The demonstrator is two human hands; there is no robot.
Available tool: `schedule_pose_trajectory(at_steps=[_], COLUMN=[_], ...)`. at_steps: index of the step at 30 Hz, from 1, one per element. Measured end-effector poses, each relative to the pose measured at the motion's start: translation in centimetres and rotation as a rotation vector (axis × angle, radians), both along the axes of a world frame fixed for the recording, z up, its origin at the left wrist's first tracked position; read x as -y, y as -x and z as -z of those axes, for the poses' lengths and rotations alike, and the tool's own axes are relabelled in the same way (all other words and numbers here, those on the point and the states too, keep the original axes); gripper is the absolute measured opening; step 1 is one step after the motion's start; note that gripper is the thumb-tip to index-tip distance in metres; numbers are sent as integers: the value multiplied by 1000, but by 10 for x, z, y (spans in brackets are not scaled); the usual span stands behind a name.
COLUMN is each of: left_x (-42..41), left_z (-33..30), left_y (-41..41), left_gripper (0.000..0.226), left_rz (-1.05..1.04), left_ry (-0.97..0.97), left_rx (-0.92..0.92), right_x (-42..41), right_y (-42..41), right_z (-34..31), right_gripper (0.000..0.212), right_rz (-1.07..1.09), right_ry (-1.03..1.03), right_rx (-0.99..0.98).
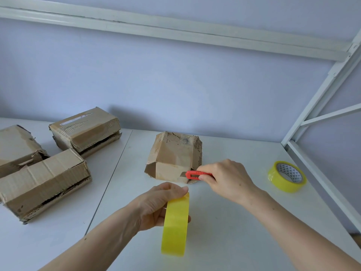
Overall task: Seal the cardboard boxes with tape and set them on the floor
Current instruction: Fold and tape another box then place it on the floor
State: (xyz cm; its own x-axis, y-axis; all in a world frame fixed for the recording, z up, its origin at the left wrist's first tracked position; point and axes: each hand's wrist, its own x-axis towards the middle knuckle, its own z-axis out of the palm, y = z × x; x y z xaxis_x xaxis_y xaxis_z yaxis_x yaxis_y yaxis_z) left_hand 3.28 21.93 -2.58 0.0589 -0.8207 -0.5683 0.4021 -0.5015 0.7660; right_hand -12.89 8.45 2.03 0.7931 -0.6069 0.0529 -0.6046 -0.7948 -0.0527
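A worn cardboard box lies on the white table at the centre. My right hand grips a red utility knife, its blade out and touching the box's near right corner. My left hand holds a yellow tape roll upright in front of the box, thumb and fingers around it. Three more cardboard boxes sit at the left: one at the back, one at the far left edge, one nearest me.
A second yellow tape roll lies flat on the table at the right. A white metal frame rises along the table's right edge, with a white rail across the wall above. A seam splits the tabletop left of centre.
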Motion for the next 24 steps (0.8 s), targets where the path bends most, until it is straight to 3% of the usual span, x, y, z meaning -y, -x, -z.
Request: schedule_pose_trajectory(at_steps=[7, 11, 15, 18, 22, 24], left_x=[-1, -5, -10, -10, -8, -8], left_z=[-4, -7, -8, -8, -8, -9], left_y=[-1, -1, -4, -1, 1, -1], left_gripper=[59, 46, 42, 40, 41, 45], left_rz=[-51, -47, -56, -34, -27, -31], left_ry=[-15, 4, 12, 8, 13, 7], left_rx=[-28, -23, -26, -16, -13, -10], right_x=[-4, 6, 22, 27, 23, 23], right_y=[-7, 0, 17, 4, -37, -52], right_z=[11, 10, -2, -12, 16, 34], right_gripper=[25, 14, 19, 36, 37, 38], right_rz=[-101, -117, -4, 62, 106, 65], right_ry=[121, 152, 18, -74, -160, -180], right_rx=[-266, -528, -268, -19, 282, 321])
